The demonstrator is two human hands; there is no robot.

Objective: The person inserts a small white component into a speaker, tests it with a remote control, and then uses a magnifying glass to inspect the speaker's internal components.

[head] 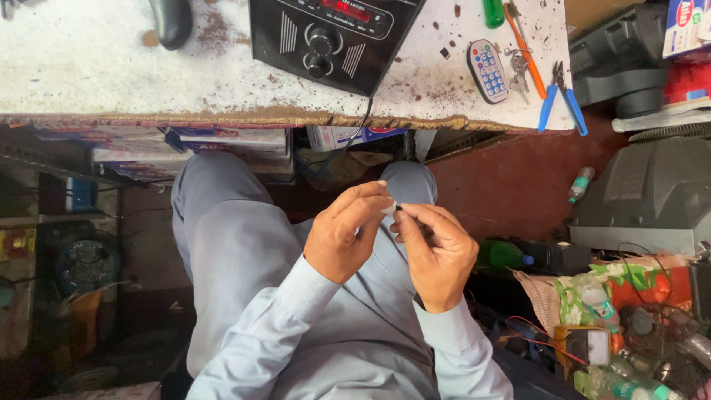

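White and tiny, a small part [389, 208] sits pinched between the fingertips of the left hand [344, 235] and right hand [437, 255], both closed on it above the lap, unfinished, well below the black amplifier [333, 37]

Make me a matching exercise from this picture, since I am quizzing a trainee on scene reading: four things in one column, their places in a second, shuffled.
Things:
1. remote
2. pliers
3. speaker box
4. small white piece

Places:
A. pinched between the fingers of left hand and right hand, over the lap
B. at the bench's right end, blue handles toward the edge
C. at the bench's middle, its cable hanging over the front edge
D. on the bench, between the black box and the orange screwdriver

Pairs: 1-D, 2-B, 3-C, 4-A
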